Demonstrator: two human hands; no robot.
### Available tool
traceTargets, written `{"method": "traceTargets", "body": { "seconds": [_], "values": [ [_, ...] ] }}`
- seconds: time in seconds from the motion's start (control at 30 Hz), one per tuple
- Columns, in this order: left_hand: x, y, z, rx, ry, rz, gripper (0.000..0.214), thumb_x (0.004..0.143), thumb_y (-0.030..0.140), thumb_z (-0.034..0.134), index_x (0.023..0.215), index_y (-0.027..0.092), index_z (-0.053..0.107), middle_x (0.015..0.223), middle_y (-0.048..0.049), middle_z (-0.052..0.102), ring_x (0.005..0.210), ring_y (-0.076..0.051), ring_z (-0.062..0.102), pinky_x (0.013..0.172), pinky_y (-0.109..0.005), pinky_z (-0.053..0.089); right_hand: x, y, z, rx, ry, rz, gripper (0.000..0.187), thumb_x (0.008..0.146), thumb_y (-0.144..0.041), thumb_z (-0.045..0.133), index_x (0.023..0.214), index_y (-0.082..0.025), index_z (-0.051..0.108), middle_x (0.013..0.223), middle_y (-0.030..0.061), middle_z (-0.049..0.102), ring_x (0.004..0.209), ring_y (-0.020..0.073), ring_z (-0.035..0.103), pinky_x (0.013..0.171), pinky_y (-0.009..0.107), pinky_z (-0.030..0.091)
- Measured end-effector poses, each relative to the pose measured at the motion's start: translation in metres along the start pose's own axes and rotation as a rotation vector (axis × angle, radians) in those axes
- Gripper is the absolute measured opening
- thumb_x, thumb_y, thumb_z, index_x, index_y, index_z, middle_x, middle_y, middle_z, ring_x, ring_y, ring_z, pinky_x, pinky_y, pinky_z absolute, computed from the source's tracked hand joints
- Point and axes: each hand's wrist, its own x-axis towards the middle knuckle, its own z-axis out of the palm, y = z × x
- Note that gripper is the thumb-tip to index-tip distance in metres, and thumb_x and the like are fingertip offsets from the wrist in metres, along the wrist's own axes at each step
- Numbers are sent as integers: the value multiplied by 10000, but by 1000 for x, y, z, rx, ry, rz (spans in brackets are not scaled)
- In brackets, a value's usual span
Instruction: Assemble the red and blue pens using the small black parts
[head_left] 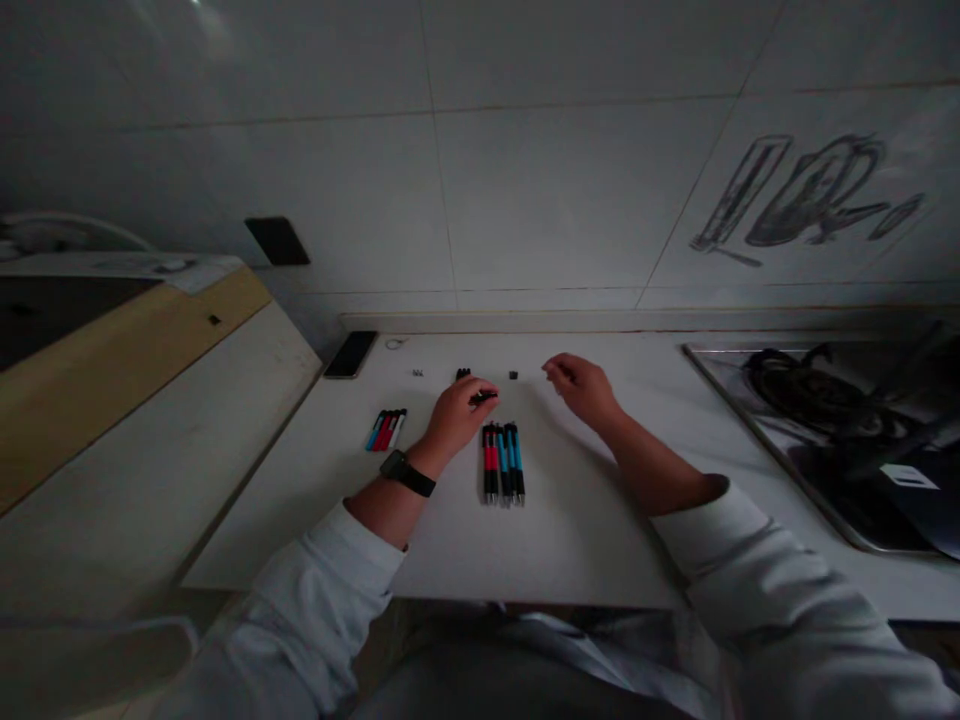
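My left hand, with a dark watch on its wrist, is closed around a small black pen part; its exact kind is too small to tell. To the right, my right hand hovers over the counter, fingers curled together; whatever is in them, if anything, cannot be made out. Between and below the hands lies a row of red and blue click pens with black grips. Left of my left hand are several loose pen barrels in blue, red and white. Small black pen pieces lie just beyond it, and another black piece sits between the hands.
On the white counter, tiny metallic pieces and a ring-like item lie near the back. A phone rests at the back left, beside a white cabinet. A gas stove occupies the right. The tiled wall stands behind.
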Motion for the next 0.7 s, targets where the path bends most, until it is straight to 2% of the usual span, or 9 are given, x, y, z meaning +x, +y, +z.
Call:
{"method": "traceTargets", "body": {
  "seconds": [0.07,0.13,0.2,0.3,0.4,0.5,0.57,0.7],
  "values": [
    [-1,0,1,-37,-14,-11,187,870,174,759,1045,205,698,1010,-44,738,931,-176,704,862,-321,571,-15,-25,21,7,-194,-48,336,993,-457,511,915,-210,725,835,55,722,729,178,610,700,288,427],
    [-2,1,2,-68,-45,-17,233,864,158,759,1082,209,693,1027,-48,749,927,-179,718,859,-322,580,-27,-42,36,48,-285,-58,332,1005,-445,500,928,-212,723,850,48,722,734,168,599,696,279,410],
    [-2,3,3,-70,-87,-6,234,866,140,744,1083,214,695,1035,-51,756,932,-183,724,866,-328,584,-34,-49,44,88,-319,-51,319,1007,-423,495,921,-208,714,848,43,711,737,164,589,691,276,397],
    [-2,6,3,-40,-114,18,230,864,148,744,1080,212,698,1049,-57,759,955,-195,721,890,-342,576,-35,-46,47,153,-325,-11,309,994,-424,504,876,-203,685,767,15,657,694,155,554,663,272,377],
    [-2,9,0,-28,-91,2,212,896,230,733,1102,207,690,1068,-63,756,937,-190,709,890,-337,561,-32,-36,45,233,-268,36,353,998,-462,476,842,-204,658,727,1,613,695,159,550,669,274,384],
    [-1,8,-3,-18,-70,-40,143,984,302,614,1057,200,682,1000,-53,746,880,-175,685,839,-309,537,-28,-26,44,295,-201,101,394,1005,-494,449,825,-204,646,748,9,625,734,172,583,704,283,408],
    [-1,7,-4,-4,-82,-59,181,1019,321,541,988,196,670,928,-40,729,850,-168,666,802,-292,513,-27,-22,44,311,-188,136,410,1006,-507,442,810,-206,639,738,8,623,726,174,585,705,287,411],
    [-1,6,-4,-5,-130,-65,218,1032,352,503,962,199,641,892,-25,701,814,-157,635,764,-273,479,-27,-21,46,315,-206,124,436,1004,-531,432,768,-211,611,680,-9,573,670,166,538,674,288,393]
  ]
}}
